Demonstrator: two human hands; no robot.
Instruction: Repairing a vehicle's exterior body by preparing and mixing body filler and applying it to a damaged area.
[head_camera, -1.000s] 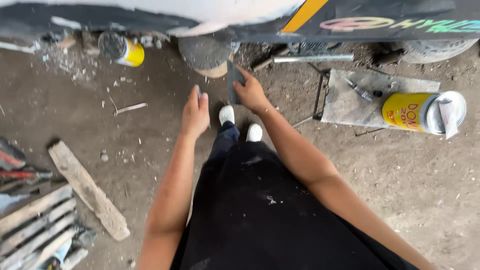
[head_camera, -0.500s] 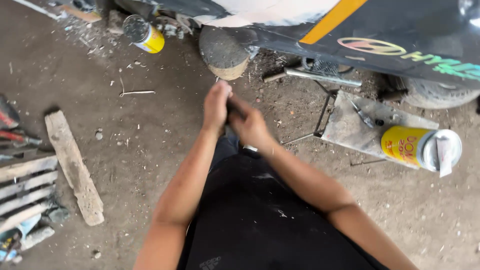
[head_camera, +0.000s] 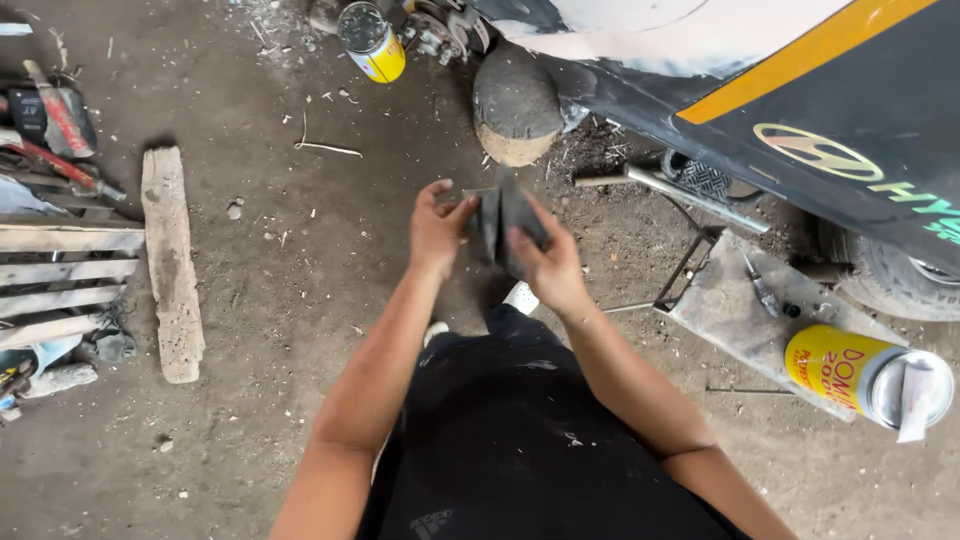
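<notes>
Item: dark sheet (head_camera: 500, 225), folded, held between our fingers in front of us (above the dirt floor (head_camera: 300, 300)). Left hand (head_camera: 437, 228): forearm extended, fingers pinched on the sheet's left edge. Right hand (head_camera: 545, 262): fingers clamped over its right half, thumb underneath.

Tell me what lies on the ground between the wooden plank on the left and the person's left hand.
In the head view, only bare dirt floor with small pebbles lies between the wooden plank and the left hand.
</notes>
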